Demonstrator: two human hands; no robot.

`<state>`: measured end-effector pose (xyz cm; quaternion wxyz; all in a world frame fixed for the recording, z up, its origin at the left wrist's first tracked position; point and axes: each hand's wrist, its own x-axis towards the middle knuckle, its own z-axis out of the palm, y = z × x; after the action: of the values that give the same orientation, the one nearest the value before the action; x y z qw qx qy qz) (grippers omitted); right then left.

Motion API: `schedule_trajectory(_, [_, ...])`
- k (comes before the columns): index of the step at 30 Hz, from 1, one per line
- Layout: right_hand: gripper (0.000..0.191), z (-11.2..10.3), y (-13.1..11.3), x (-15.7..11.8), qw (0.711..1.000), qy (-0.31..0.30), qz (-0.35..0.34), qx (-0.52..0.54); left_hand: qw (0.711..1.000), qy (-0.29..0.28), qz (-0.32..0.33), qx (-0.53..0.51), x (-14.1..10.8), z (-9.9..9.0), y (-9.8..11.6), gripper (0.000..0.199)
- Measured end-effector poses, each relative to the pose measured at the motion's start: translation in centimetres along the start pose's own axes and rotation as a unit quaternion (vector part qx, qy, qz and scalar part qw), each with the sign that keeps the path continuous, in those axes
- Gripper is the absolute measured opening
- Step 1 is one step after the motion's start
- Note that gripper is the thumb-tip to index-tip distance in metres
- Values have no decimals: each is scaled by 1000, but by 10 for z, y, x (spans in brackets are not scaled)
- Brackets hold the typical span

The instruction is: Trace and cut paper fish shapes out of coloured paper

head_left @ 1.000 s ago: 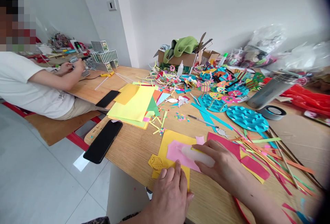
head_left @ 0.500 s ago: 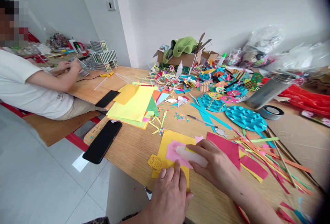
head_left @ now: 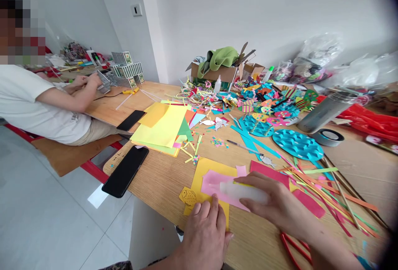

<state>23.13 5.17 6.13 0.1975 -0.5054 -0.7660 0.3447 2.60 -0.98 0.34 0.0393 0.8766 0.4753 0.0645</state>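
My right hand (head_left: 275, 203) is closed around a translucent white squeeze bottle (head_left: 244, 190), which it holds tilted low over a piece of pink paper (head_left: 211, 177). Beneath the pink piece lies a yellow sheet (head_left: 207, 166). My left hand (head_left: 207, 230) rests flat on the lower part of that sheet, its index fingertip at the edge of the pink paper. Left of those fingers is a small yellow paper cutout with a fish drawn on it (head_left: 188, 196). Red paper (head_left: 264, 168) lies behind my right hand, partly covered by it.
Red scissor-like handles (head_left: 292, 247) lie under my right forearm. Black phones (head_left: 126, 172) and stacked coloured paper (head_left: 158, 131) are at left, paper strips (head_left: 329, 195) at right. Behind stand a metal flask (head_left: 326, 110) and a tape roll (head_left: 328, 136). A co-worker (head_left: 62, 104) sits at left.
My right hand has moved to the right with the squeeze bottle, uncovering more of the pink paper. My left hand has stayed in place.
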Motion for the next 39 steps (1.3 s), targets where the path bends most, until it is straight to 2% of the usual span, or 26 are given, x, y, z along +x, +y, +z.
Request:
schedule_trajectory(2, [33, -11, 8, -3, 997, 9, 32, 72, 1000, -4, -5, -10, 1, -3, -1, 47])
schedule_trajectory(7, [35, -30, 26, -11, 990, 14, 23, 140, 999, -6, -28, -45, 2, -7, -2, 40])
schedule_trajectory(12, [27, -29, 38, -14, 996, 6, 57, 75, 995, -3, -45, -85, 1, -10, -2, 35])
schedule_trajectory(18, [26, -21, 47, -10, 996, 32, 77, -17, 989, 20, -32, -146, -3, -21, -4, 33])
schedule_trajectory(22, [25, -18, 52, -8, 995, 53, 73, -51, 979, 77, -26, -186, -4, -30, -26, 32])
schedule_trajectory(24, [24, -16, 55, -8, 994, 57, 75, -64, 975, 112, -64, -183, -4, -34, -43, 27])
schedule_trajectory(26, [25, -15, 57, -7, 993, 62, 75, -73, 972, 121, -106, -172, -5, -36, -61, 23])
schedule_trajectory(30, [29, -14, 64, -7, 991, 76, 83, -77, 968, 95, -165, -164, -10, -36, -82, 22])
schedule_trajectory(34, [30, -11, 66, -7, 991, 72, 72, -82, 961, 69, -189, -188, -10, -32, -84, 25])
schedule_trajectory(39, [34, -11, 58, -7, 993, 55, 60, -81, 960, 60, -188, -199, -5, -28, -85, 32])
